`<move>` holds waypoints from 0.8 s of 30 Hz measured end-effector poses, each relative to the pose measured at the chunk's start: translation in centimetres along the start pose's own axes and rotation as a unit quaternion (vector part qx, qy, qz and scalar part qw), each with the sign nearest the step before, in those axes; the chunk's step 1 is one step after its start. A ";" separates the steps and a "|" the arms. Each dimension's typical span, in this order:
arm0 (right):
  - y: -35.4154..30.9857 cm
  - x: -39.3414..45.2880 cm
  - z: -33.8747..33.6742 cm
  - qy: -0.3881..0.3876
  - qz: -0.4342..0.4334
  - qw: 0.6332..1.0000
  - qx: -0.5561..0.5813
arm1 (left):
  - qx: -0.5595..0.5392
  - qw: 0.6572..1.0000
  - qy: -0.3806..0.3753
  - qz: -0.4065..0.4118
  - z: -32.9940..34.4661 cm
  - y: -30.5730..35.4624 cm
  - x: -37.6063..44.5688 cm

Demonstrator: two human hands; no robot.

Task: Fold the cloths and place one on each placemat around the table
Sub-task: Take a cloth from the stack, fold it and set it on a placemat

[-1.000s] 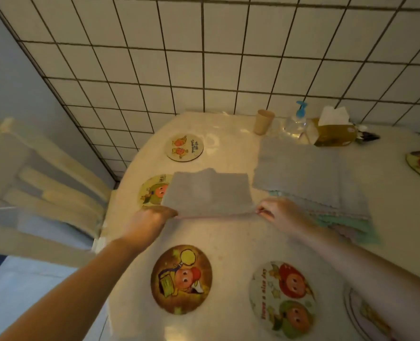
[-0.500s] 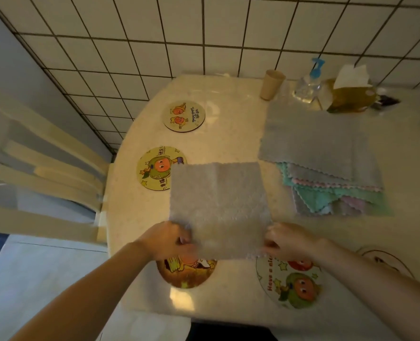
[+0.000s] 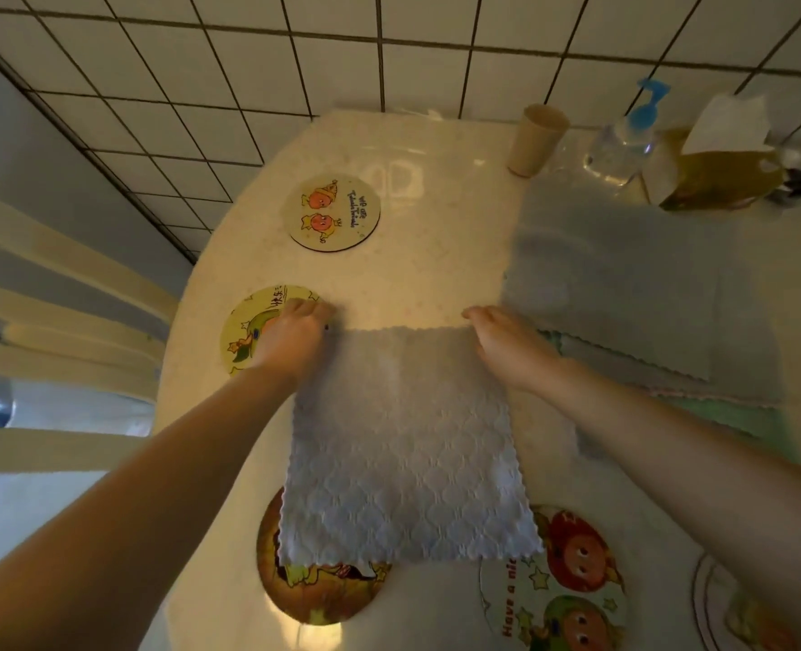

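**Grey cloth spread flat, both hands at its far corners**

Head view: a pale grey cloth (image 3: 405,444) with a scalloped edge lies open on the tabletop (image 3: 436,274), its near edge overlapping the brown placemat (image 3: 316,589) and touching the white placemat (image 3: 553,599) beside it. The left hand (image 3: 293,340) holds the far left corner, its grip closed on the fabric with curled fingers. The right hand (image 3: 506,343) is at the far right corner (whether its grip pinches the cloth or only presses on it, I cannot tell). The left hand partly covers a yellow placemat (image 3: 243,331); another round placemat (image 3: 333,212) lies farther off. To the right sits a stack of cloths (image 3: 624,293), grey on top, with pink and green edges showing beneath. Behind it stand a cup (image 3: 535,138), a pump bottle (image 3: 624,138) and a tissue box (image 3: 718,166).
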State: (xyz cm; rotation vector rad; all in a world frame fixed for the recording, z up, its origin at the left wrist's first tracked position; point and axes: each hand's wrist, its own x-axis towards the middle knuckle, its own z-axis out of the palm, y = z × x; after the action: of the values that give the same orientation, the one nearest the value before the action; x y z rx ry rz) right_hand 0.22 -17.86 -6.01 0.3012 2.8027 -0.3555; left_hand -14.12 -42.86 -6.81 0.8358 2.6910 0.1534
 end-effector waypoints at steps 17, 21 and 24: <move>3.3 5.4 0.0 0.096 0.002 0.995 -0.035 | 0.075 0.990 0.111 -0.033 0.4 -2.1 2.2; 2.3 3.1 0.6 0.130 -0.029 0.990 -0.044 | 0.037 0.993 0.108 0.043 1.7 -1.1 -0.4; 0.3 -2.9 2.1 0.091 -0.128 0.988 -0.010 | -0.016 0.977 0.078 0.198 3.5 0.5 -5.9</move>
State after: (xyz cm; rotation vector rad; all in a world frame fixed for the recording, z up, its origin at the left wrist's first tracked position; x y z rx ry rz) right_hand 3.60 -18.64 -7.11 -0.0353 3.0289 -0.3744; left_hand -8.14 -45.81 -8.41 1.3955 2.6192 0.3642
